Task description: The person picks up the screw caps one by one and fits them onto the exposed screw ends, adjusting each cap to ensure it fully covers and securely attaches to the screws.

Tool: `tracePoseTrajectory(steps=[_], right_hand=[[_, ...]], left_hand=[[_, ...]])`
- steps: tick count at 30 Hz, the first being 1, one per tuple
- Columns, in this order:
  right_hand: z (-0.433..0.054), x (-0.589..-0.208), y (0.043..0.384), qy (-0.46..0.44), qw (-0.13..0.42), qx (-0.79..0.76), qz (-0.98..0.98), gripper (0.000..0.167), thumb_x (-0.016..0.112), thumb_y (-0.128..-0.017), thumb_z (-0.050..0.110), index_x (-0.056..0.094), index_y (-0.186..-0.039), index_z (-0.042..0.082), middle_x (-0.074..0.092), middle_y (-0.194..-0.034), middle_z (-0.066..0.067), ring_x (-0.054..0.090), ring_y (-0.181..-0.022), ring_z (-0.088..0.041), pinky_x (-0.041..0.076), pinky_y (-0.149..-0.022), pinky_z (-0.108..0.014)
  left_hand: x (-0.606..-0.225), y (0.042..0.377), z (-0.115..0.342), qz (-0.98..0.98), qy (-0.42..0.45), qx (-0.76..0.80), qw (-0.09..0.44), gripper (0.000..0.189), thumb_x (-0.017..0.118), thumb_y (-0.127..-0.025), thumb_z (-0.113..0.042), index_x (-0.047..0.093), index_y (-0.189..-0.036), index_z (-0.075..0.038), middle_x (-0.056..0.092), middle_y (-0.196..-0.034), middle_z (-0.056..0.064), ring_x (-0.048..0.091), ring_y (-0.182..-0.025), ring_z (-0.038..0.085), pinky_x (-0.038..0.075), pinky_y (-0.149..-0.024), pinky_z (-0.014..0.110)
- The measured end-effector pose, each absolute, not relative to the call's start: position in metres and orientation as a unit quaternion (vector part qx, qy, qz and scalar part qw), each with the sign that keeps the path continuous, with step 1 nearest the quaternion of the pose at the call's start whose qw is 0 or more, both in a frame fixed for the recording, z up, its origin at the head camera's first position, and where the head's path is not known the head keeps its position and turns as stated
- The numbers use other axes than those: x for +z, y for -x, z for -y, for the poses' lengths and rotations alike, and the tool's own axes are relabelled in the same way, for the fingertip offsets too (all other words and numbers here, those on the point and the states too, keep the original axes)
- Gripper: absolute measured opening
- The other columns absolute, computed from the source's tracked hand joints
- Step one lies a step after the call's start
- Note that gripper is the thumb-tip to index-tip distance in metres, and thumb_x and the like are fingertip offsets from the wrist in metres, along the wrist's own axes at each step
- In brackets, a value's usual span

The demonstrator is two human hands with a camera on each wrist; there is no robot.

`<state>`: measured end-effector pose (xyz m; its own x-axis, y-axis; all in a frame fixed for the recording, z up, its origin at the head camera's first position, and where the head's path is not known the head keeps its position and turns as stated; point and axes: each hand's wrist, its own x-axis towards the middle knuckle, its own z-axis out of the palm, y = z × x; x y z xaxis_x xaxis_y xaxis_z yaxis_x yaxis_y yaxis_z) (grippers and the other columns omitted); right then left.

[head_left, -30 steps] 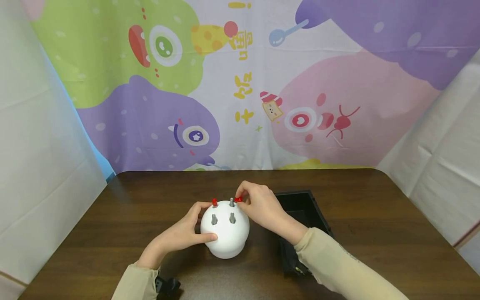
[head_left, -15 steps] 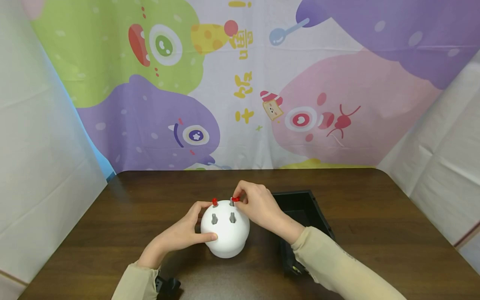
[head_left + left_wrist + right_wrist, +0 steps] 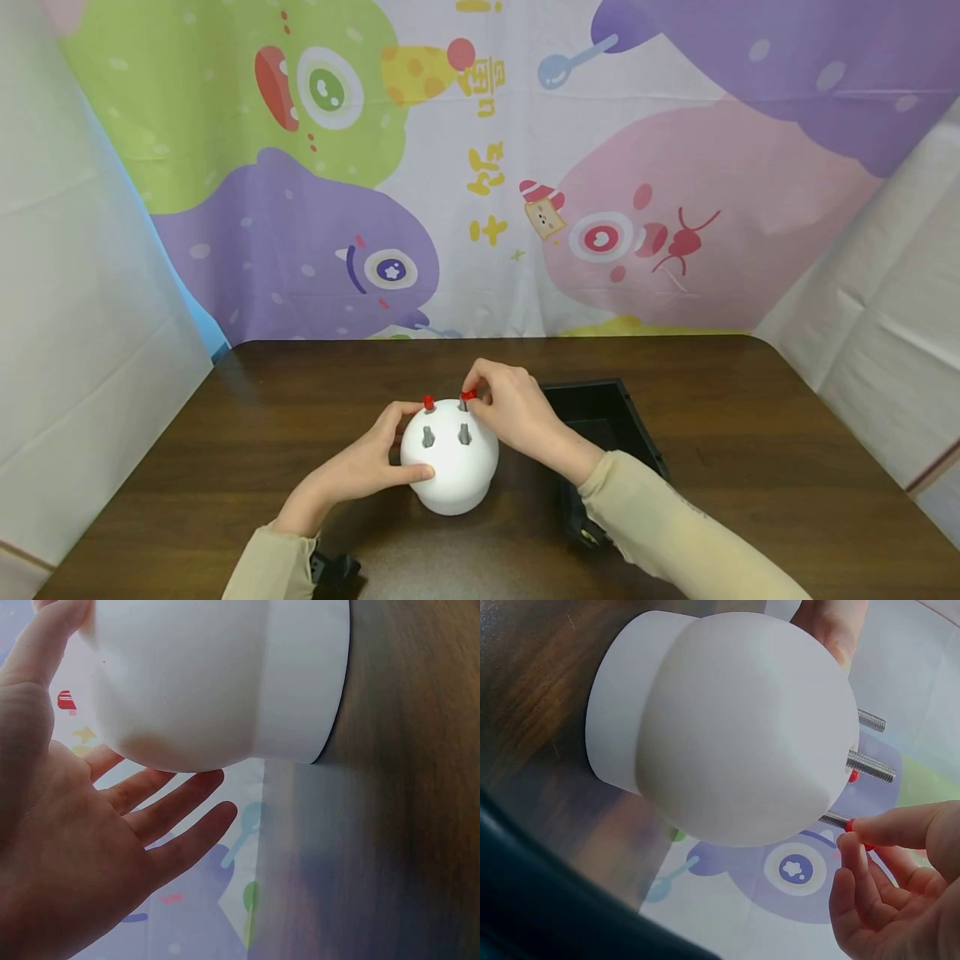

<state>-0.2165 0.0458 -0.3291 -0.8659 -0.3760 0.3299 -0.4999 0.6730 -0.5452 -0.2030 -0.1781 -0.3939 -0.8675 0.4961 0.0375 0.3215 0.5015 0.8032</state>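
Note:
A round white dome (image 3: 450, 479) stands on the table, with several threaded metal studs (image 3: 871, 766) rising from its top. My left hand (image 3: 356, 467) holds its left side, thumb on the front and index finger at the back; in the left wrist view other fingers spread along its curve. A small red nut-like piece (image 3: 428, 402) sits on the far left stud. Between thumb and fingertips, my right hand (image 3: 517, 410) pinches a second red nut-like piece (image 3: 468, 395) at the tip of the far right stud (image 3: 832, 819). Both near studs (image 3: 464, 434) are bare.
Behind and under the right forearm lies a black tray (image 3: 622, 400), partly hidden, with a small yellowish item (image 3: 590, 536) near its front. A black object (image 3: 335, 575) is beside the left sleeve. The brown wooden table (image 3: 240, 442) ends at a cartoon-printed curtain (image 3: 517, 283).
My right hand has shifted slightly left, bringing its red piece from beside the far right stud onto that stud's tip. The left hand and the dome have stayed in place.

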Motion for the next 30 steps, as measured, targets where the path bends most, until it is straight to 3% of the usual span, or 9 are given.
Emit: tracePoseTrajectory(steps=[21,30], right_hand=[[-0.0423,-0.3289,0.2162,-0.239,0.106,0.341,0.903,0.013,0.063,-0.082,0.006,0.064,-0.093,0.011,0.066,-0.092,-0.003,0.055,-0.068,-0.011,0.048,-0.062,-0.022],[-0.0428,-0.3327,0.2172,-0.251,0.109,0.334,0.902,0.016,0.062,-0.083,0.007,0.067,-0.098,0.013,0.065,-0.094,-0.001,0.056,-0.071,-0.011,0.047,-0.060,-0.019]], left_hand=[[-0.3936,0.2039,0.1786,-0.861,-0.241,0.437,0.096,0.075,0.073,-0.075,-0.037,0.025,-0.131,-0.020,0.031,-0.130,0.007,0.043,-0.110,0.025,0.041,-0.087,0.040],[-0.3948,0.2039,0.1789,-0.861,-0.239,0.437,0.099,0.075,0.072,-0.076,-0.037,0.024,-0.131,-0.020,0.032,-0.130,0.007,0.043,-0.110,0.024,0.041,-0.087,0.041]])
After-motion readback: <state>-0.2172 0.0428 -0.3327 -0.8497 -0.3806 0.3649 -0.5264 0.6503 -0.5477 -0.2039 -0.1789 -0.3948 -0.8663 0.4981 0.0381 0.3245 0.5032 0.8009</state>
